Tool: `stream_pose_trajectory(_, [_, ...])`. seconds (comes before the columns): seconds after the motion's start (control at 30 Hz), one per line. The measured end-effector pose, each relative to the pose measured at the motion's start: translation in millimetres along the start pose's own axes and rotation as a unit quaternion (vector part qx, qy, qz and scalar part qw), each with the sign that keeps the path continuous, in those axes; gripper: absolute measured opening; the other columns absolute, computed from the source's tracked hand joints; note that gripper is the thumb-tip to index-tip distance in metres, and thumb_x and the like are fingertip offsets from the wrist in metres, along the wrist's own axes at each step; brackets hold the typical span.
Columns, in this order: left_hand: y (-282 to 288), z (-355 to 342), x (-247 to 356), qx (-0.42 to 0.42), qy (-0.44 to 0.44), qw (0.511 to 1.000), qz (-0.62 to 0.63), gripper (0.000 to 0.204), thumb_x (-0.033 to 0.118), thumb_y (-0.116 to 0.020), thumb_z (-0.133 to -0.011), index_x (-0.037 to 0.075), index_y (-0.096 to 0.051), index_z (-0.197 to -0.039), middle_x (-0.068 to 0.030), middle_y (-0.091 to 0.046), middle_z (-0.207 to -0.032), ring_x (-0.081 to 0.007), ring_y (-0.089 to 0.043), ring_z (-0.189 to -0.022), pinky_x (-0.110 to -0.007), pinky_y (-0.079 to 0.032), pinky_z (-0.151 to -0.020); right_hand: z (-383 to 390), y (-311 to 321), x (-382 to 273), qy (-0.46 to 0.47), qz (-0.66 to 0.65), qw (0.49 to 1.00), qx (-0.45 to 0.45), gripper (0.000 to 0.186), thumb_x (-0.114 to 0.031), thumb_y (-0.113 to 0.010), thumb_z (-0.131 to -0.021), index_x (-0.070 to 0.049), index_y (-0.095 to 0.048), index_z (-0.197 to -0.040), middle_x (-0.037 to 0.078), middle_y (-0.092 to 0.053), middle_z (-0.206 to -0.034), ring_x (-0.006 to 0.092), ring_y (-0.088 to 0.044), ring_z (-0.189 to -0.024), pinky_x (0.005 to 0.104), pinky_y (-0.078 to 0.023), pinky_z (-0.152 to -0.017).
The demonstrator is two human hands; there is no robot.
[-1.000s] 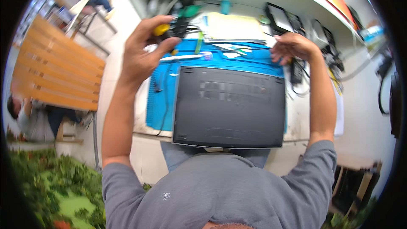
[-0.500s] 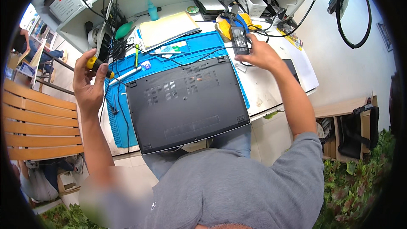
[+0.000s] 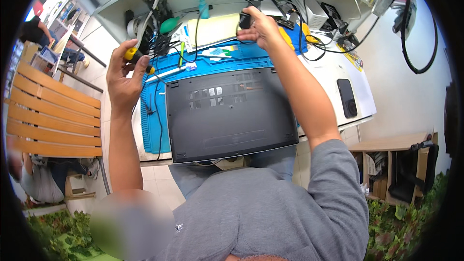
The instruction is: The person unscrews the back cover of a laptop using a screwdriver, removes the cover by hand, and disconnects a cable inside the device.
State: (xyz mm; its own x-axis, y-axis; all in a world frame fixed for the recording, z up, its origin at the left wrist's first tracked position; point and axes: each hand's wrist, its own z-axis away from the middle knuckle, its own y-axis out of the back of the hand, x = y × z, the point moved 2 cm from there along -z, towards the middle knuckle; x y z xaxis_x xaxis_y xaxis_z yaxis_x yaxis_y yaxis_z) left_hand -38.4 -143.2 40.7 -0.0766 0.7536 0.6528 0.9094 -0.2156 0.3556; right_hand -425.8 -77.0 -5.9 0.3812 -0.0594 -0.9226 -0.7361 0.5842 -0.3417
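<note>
A black laptop [image 3: 232,125] lies bottom side up, its near edge over my lap and its far part on a blue work mat [image 3: 155,125]. At its far left corner my left hand [image 3: 124,79] is closed round a yellow-and-black screwdriver [image 3: 131,54], whose tip is near that corner. My right hand [image 3: 265,31] grips a black power adapter [image 3: 245,21], held up beyond the laptop's far edge in front of a yellow folder [image 3: 217,30]. A black cable [image 3: 197,43] loops nearby; where it joins the adapter is hard to make out.
Tangled black cables [image 3: 162,43] and a green rubber blower [image 3: 169,25] sit at the far left. A teal bottle [image 3: 203,10] stands behind the folder. To the right lie a phone [image 3: 347,97] and yellow-and-blue gloves [image 3: 295,38]. A wooden slatted chair [image 3: 58,111] stands left.
My right hand has carried the power adapter leftward and away from me, from the table's right side to over the folder. The left hand still holds the screwdriver. The whole view has shifted.
</note>
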Motion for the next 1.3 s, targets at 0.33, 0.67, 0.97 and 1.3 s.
stream_pose_trajectory(0.33, [5.7, -0.9, 14.3, -0.088, -0.006, 0.994, -0.072, 0.055, 0.007, -0.081, -0.1, 0.015, -0.063, -0.151, -0.0107, -0.072, -0.128, -0.0192, -0.077, -0.111, -0.034, -0.064, -0.098, -40.8, -45.7, 24.7, 0.023, 0.395, 0.917, -0.048, 0.086, -0.04, -0.094, -0.077, 0.023, -0.06, -0.126, 0.033, -0.075, -0.115, 0.0349, -0.081, -0.083, 0.0419, -0.067, -0.092])
stream_pose_trajectory(0.67, [5.7, -7.8, 13.1, -0.061, 0.004, 0.998, -0.015, 0.058, 0.018, -0.092, -0.092, 0.012, -0.068, -0.144, -0.0069, -0.076, -0.122, -0.0132, -0.076, -0.099, -0.028, -0.063, -0.086, 151.6, -114.9, -55.6, 0.531, 0.542, 0.622, -0.194, 0.059, -0.005, -0.067, -0.087, 0.0, -0.062, -0.145, 0.019, -0.062, -0.149, 0.0404, -0.056, -0.139, 0.0489, -0.046, -0.12])
stream_pose_trajectory(0.97, [9.6, 0.7, 10.9, -0.033, -0.019, 0.999, -0.02, 0.054, 0.018, -0.093, -0.091, 0.009, -0.07, -0.138, -0.0048, -0.075, -0.118, -0.0079, -0.07, -0.084, -0.023, -0.06, -0.076, 115.5, -115.7, -5.3, 0.005, 0.727, 0.466, -0.504, 0.037, -0.04, -0.077, -0.1, -0.005, -0.084, -0.109, 0.012, -0.079, -0.088, 0.0293, -0.076, -0.086, 0.0418, -0.059, -0.083])
stream_pose_trajectory(1.3, [2.3, 1.4, 12.1, -0.026, -0.003, 1.0, -0.007, 0.052, 0.015, -0.093, -0.091, 0.01, -0.07, -0.137, -0.0025, -0.072, -0.109, -0.007, -0.069, -0.084, -0.022, -0.06, -0.075, -39.9, -127.7, -1.4, 0.289, 0.644, 0.702, -0.097, 0.026, -0.032, -0.082, -0.094, -0.009, -0.088, -0.104, 0.019, -0.083, -0.096, 0.0357, -0.08, -0.094, 0.046, -0.062, -0.09])
